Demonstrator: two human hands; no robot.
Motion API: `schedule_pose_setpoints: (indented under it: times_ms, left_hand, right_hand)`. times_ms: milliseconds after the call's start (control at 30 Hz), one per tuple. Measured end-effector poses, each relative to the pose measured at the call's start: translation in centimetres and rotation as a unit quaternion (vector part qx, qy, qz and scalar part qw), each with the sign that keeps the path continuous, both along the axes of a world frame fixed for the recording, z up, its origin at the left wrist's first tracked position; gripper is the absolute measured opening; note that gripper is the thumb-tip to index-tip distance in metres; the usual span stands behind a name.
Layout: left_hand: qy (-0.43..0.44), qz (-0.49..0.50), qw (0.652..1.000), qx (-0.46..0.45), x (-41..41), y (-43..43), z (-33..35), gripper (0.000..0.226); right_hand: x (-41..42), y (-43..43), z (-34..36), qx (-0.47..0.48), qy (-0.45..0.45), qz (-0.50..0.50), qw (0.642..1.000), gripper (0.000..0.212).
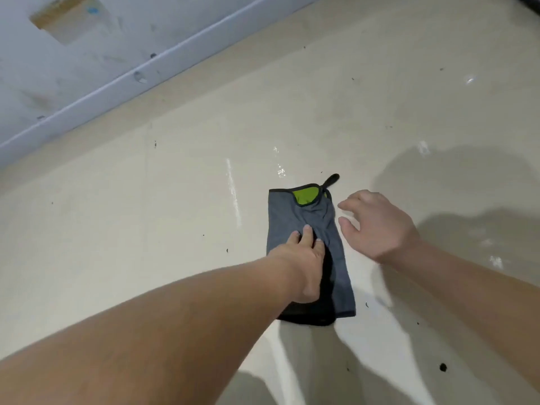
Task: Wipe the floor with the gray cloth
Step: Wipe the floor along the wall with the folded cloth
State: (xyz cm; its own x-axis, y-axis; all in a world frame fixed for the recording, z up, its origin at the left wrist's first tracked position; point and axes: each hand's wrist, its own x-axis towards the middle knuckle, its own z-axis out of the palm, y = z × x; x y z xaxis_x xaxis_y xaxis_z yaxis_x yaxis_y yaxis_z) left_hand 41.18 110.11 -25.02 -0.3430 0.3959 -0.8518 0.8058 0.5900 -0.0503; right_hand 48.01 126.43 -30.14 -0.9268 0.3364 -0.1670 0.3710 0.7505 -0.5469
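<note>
The gray cloth (295,220) lies folded on the pale floor (175,223) in the middle of the head view. It has a black edge, a green patch at its far end and a small black loop. My left hand (304,258) rests on the cloth's near half, fingers pressed flat against the fabric. Just to the cloth's right, my right hand (377,226) hovers with fingers spread and holds nothing. It does not touch the cloth.
A light blue wall with a baseboard (140,74) runs diagonally across the upper left. Small dark specks (443,367) dot the floor. Wet glossy streaks (233,194) shine left of and beyond the cloth. Shadows darken the floor at right.
</note>
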Motion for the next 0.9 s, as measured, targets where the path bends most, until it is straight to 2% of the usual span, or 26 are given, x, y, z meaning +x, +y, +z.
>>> schedule_pose_setpoints:
  times_ms: [200,367,467,600,700,767,833,900]
  left_hand:
    - [-0.010,-0.087,0.996,-0.003,-3.6,0.6,-0.3,0.094]
    - [-0.027,-0.061,0.997,0.043,-5.0,-0.4,-3.9,0.102]
    - [0.025,-0.019,0.993,0.117,-9.4,2.0,-5.7,0.103]
    - [0.087,0.075,0.973,0.199,-17.1,8.4,-7.5,0.115]
    - [0.136,0.104,0.951,0.257,-16.8,10.0,-9.0,0.117]
    - [0.147,0.050,0.943,0.295,-15.9,9.3,-9.3,0.112]
    - [0.118,-0.066,0.939,0.315,-17.3,7.2,-9.6,0.106]
    - [0.077,-0.185,0.919,0.340,-21.4,4.8,-9.9,0.100]
  right_hand:
    - [-4.2,2.3,2.3,0.008,-0.055,-0.045,0.997,0.038]
    - [-4.5,4.0,3.0,-0.037,-0.072,-0.134,0.988,0.033]
    - [-4.1,4.5,3.5,-0.062,-0.106,-0.157,0.980,0.036]
    - [-6.1,5.5,4.0,-0.037,-0.131,-0.170,0.976,0.041]
    - [-8.8,6.6,4.2,-0.020,-0.142,-0.182,0.973,0.045]
    - [-10.6,7.3,4.1,-0.004,-0.155,-0.199,0.968,0.048]
    - [-12.1,7.9,3.8,-0.001,-0.152,-0.230,0.961,0.051]
    - [-13.9,8.3,3.3,-0.015,-0.111,-0.252,0.961,0.053]
